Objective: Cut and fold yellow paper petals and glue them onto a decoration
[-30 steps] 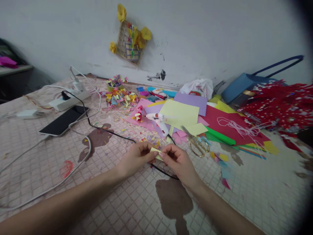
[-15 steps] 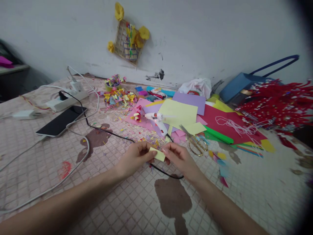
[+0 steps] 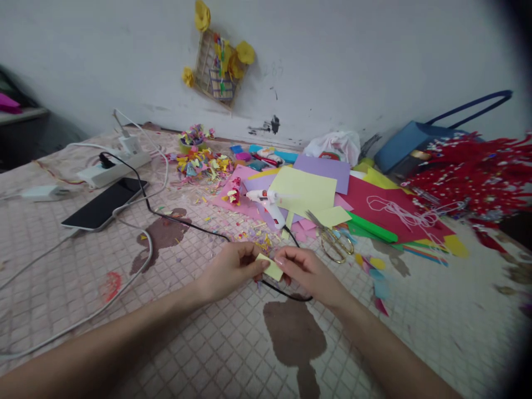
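A small pale yellow piece of paper (image 3: 272, 270) is pinched between my two hands above the table. My left hand (image 3: 236, 264) grips its left end with thumb and fingers. On the other side, my right hand (image 3: 305, 271) holds the right end, thumb on top. Just beyond the hands lies a white glue gun (image 3: 271, 208), its black cord running beneath my hands. To its right, gold-handled scissors (image 3: 333, 241) rest partly on paper. Colourful paper scraps (image 3: 261, 239) are scattered just past my fingers.
Sheets of coloured paper (image 3: 310, 188) are piled at the back. At left are a power strip (image 3: 114, 169), a dark-screened tablet (image 3: 103, 206) and a white cable. Right of the pile stand red beaded strands (image 3: 477, 177) and a blue bag (image 3: 419, 144). A pot (image 3: 193, 144) of scraps stands near the wall.
The paper has shifted very slightly right and down between my fingers, its right end tilting lower. Both hands keep their hold; the things on the table look unchanged.
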Available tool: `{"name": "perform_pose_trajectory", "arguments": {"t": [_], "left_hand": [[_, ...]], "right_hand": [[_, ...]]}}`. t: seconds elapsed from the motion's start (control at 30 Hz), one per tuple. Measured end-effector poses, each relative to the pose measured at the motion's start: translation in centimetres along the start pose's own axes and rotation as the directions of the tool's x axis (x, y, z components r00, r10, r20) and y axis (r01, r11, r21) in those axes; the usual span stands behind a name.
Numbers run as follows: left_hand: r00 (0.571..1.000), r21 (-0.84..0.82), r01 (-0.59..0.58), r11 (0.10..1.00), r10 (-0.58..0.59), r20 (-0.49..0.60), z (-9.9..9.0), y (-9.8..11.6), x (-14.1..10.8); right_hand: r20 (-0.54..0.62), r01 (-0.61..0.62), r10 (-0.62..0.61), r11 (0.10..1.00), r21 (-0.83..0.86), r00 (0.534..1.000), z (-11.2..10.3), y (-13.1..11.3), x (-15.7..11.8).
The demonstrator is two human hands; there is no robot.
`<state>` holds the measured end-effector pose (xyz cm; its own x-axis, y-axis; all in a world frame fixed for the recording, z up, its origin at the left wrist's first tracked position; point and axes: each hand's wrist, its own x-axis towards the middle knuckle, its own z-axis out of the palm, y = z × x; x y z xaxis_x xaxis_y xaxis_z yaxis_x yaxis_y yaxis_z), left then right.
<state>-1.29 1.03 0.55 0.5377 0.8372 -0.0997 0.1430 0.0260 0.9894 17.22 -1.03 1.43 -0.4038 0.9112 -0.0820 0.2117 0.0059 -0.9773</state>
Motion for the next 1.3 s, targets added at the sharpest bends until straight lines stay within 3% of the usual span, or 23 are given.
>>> {"name": "perform_pose_trajectory", "arguments": {"t": [0.2, 0.47, 0.7, 0.93, 1.3], "left_hand": [[0.999, 0.035, 0.004, 0.999, -0.006, 0.046, 0.1, -0.1, 0.0], [0.979, 0.042, 0.022, 0.999, -0.031, 0.203, -0.3, -0.3, -0.2], [0.971, -0.227, 0.186, 0.956, -0.143, 0.193, -0.3, 0.1, 0.3], [0.986, -0.236, 0.147, 0.961, -0.125, 0.109, -0.4, 0.1, 0.1], [0.969, -0.171, 0.194, 0.966, -0.161, 0.19, -0.4, 0.2, 0.0]], "right_hand": [[0.05, -0.006, 0.008, 0.999, -0.049, 0.999, -0.3, 0.2, 0.0], [0.188, 0.018, 0.001, 0.995, -0.1, 0.982, -0.5, -0.1, -0.3], [-0.04, 0.062, -0.064, 0.997, -0.048, 0.997, 0.0, -0.2, -0.2], [-0.096, 0.061, -0.066, 0.997, -0.056, 0.993, 0.6, -0.2, -0.3], [-0.168, 0.062, -0.069, 0.997, -0.044, 0.983, 1.1, -0.2, -0.4]]}}
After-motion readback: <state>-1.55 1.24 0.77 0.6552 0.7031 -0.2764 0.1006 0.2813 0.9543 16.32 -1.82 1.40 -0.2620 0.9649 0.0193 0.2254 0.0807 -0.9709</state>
